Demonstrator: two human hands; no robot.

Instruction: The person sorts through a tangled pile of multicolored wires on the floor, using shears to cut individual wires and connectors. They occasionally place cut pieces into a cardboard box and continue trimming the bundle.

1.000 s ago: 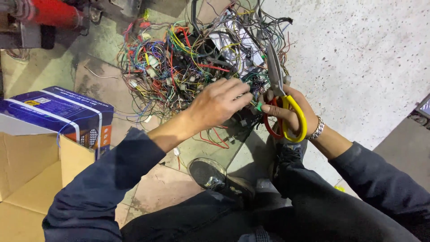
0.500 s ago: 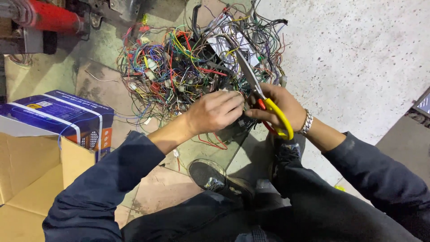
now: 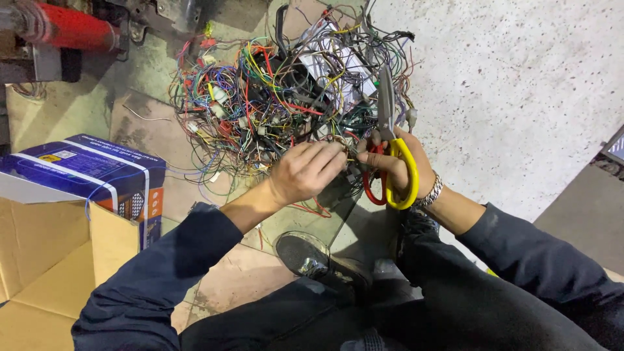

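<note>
A pair of scissors with one yellow and one red handle loop is gripped by the right hand, fingers closed through and around the loops, the grey blades pointing up and away over a large tangle of coloured wires; the blades appear nearly shut, though this is hard to judge against the wires. The left hand is held just beside the right, its fingertips pinched together on what seems to be a thin wire at the near edge of the tangle; a metal bracelet is worn on the right wrist. The tangle lies on the floor, partly on flattened cardboard; a blue box rests on an open cardboard carton at the left; a dark shoe is seen below the hands; a red cylinder lies at the top left.
</note>
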